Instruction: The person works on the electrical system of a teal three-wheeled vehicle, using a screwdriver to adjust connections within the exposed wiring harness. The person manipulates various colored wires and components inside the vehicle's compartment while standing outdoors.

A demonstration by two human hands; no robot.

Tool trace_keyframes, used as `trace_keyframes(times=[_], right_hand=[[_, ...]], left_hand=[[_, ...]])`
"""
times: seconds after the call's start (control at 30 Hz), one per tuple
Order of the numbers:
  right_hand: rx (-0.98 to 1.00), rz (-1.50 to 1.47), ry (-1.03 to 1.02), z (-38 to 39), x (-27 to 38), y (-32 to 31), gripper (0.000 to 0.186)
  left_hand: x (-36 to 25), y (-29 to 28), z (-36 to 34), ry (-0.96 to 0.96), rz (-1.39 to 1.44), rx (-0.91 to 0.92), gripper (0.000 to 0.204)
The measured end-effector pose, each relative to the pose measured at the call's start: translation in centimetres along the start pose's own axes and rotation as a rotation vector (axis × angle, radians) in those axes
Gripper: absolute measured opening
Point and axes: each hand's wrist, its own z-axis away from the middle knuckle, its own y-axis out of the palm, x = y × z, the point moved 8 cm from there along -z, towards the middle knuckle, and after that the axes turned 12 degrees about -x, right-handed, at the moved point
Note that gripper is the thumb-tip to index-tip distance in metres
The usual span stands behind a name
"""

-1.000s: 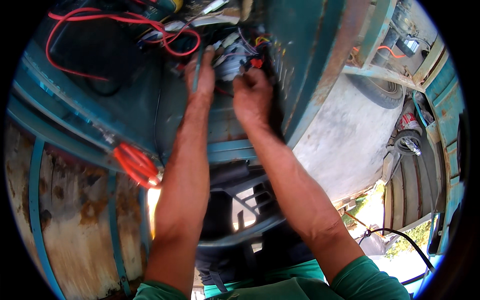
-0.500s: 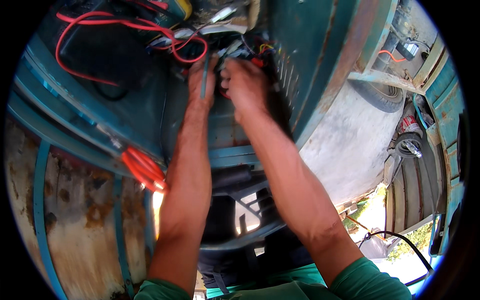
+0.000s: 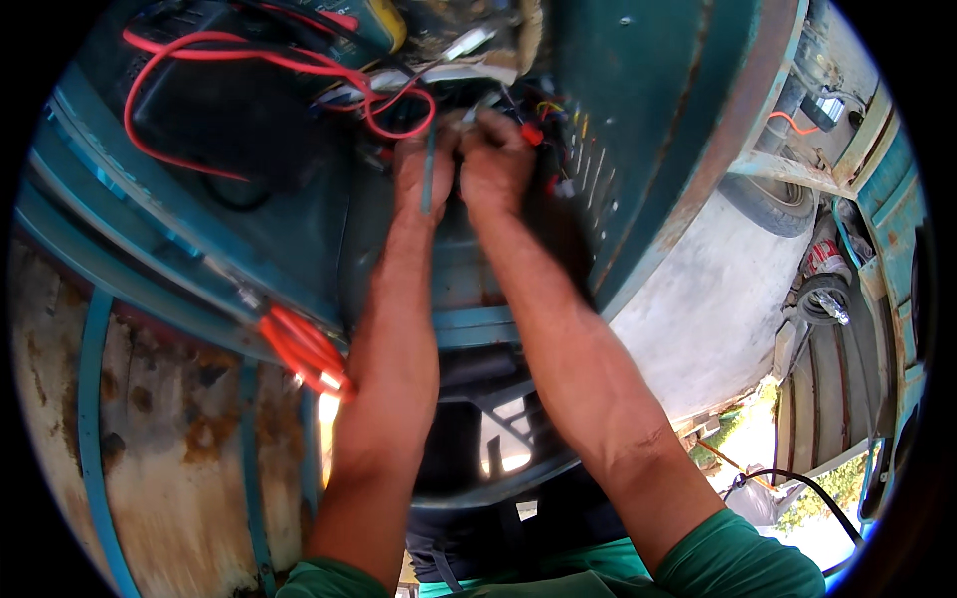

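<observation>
Both my hands are together deep inside a teal metal compartment [image 3: 469,319], among a tangle of thin wires. My left hand [image 3: 421,177] is closed, and a thin blue-grey rod [image 3: 429,174] sticks out from its fingers back over the hand. Beside it, my right hand [image 3: 495,169] is closed with its fingertips pinched at a small whitish piece [image 3: 472,116], which looks like a wire connector. The fingertips of both hands almost meet and are partly hidden. A red connector [image 3: 532,134] sits just right of my right hand, near yellow wires [image 3: 548,106].
A looped red cable [image 3: 309,65] lies over a black box [image 3: 219,120] on the left. A yellow-edged device [image 3: 384,25] is behind it. Orange-red handles [image 3: 299,349] hang by my left forearm. The slotted teal wall [image 3: 638,130] rises on the right; a tyre [image 3: 773,199] stands beyond.
The view has shifted slightly, so the scene sits a bit lower and to the right. My right hand has closed in toward the left, and their fingertips are now together at the whitish piece.
</observation>
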Motion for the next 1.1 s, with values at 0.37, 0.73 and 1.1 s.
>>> trace_keyframes(times=[0.37,0.73,1.1], right_hand=[[0.022,0.086,-0.128,0.4,1.9,-0.2,0.016],[0.008,0.199,-0.283,0.9,3.8,-0.4,0.019],[0.009,0.371,-0.394,0.6,3.5,-0.2,0.022]], left_hand=[[-0.3,0.3,0.2,0.033,0.043,-0.009,0.017],[-0.7,0.5,-0.2,0.035,-0.056,0.016,0.017],[-2.5,0.5,-0.2,0.091,-0.321,-0.010,0.025]])
